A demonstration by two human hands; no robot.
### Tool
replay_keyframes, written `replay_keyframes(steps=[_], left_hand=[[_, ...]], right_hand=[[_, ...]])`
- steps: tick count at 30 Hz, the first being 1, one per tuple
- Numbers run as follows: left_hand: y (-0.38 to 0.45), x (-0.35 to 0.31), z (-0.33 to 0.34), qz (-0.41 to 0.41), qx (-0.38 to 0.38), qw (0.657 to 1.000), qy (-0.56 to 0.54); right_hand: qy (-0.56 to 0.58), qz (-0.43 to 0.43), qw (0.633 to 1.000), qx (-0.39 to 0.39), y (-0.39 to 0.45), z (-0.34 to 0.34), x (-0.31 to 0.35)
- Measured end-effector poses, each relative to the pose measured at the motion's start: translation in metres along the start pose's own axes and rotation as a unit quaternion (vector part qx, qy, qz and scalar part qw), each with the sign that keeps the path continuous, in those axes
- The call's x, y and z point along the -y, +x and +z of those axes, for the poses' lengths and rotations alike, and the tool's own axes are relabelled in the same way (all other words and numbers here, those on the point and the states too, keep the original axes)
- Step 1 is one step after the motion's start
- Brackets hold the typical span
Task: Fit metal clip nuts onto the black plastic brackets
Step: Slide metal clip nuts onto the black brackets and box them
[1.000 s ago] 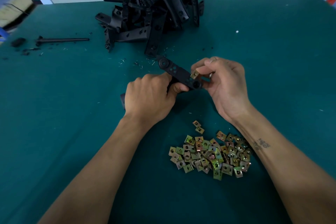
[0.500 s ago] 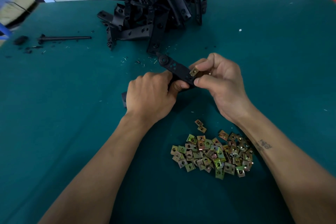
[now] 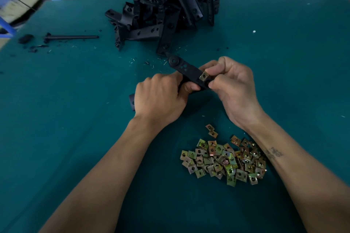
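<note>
The left hand (image 3: 161, 96) grips the black bracket (image 3: 186, 71) while the right hand (image 3: 231, 89) pinches a clip nut (image 3: 203, 76) onto its edge.

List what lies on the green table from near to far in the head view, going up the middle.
Heap of clip nuts → left hand and right hand holding a black bracket with a clip nut on it → pile of black brackets.

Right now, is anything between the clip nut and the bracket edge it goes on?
Nothing visible: the right hand pinches the brass-coloured metal clip nut directly against the black plastic bracket, gripped by the left hand.
</note>
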State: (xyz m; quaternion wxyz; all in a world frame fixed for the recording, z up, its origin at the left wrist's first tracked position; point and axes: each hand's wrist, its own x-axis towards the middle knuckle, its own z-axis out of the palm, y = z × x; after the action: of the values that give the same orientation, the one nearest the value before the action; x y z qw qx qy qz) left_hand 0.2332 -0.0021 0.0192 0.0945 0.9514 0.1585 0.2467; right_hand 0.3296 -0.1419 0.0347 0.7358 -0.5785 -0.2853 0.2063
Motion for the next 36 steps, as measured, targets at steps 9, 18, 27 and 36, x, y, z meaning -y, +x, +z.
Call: replay_keyframes(steps=[9,18,27,36], left_hand=[[-0.001,0.0,0.0,0.004,-0.001,1.0,0.001],[0.002,0.0,0.002,-0.023,-0.003,1.0,-0.009],[0.004,0.002,0.002,-0.051,0.008,0.999,-0.011],[0.003,0.002,0.005,-0.038,-0.002,0.999,-0.017]], right_hand=[[-0.044,0.013,0.998,0.045,0.001,-0.004,0.003],[-0.25,-0.001,0.968,0.029,0.003,-0.023,0.016],[-0.557,0.094,0.788,0.246,-0.013,-0.02,0.044],[-0.637,0.103,0.707,0.289,-0.023,-0.004,0.042]])
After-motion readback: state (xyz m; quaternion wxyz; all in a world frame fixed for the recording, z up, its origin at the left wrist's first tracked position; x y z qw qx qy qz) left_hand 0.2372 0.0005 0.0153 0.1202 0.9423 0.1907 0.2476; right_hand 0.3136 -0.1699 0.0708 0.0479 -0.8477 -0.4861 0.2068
